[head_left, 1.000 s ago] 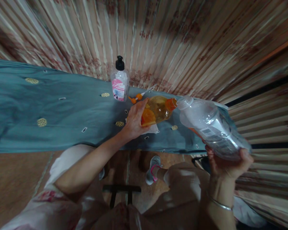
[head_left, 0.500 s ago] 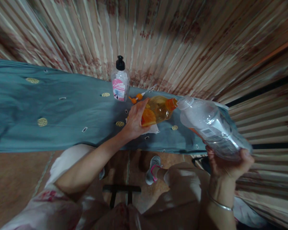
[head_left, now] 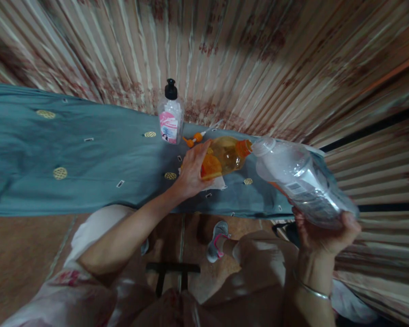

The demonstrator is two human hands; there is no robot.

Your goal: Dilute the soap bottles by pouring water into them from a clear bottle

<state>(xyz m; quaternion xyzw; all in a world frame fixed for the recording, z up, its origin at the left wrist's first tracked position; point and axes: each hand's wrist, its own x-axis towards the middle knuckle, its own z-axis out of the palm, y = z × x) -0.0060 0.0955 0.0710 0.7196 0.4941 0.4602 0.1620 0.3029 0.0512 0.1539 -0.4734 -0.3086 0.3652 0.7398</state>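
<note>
An orange see-through bottle [head_left: 229, 156] lies tilted in my left hand [head_left: 192, 170], its pumpless neck pointing right. My right hand [head_left: 327, 231] grips the base of a large clear plastic bottle [head_left: 303, 181], which tilts down to the left. The two bottle mouths meet or nearly meet; I cannot tell whether liquid passes between them. Just behind my left hand, an orange pump head [head_left: 195, 138] with its thin tube rests on the cloth. Part of a white sheet or label [head_left: 218, 183] shows under the orange bottle.
A clear pump bottle [head_left: 171, 118] with a black top and pink label stands at the back. Teal patterned cloth [head_left: 88, 159] covers the narrow surface. A pleated curtain [head_left: 191, 54] hangs behind it and at the right. My shoe [head_left: 218, 240] is on the floor below.
</note>
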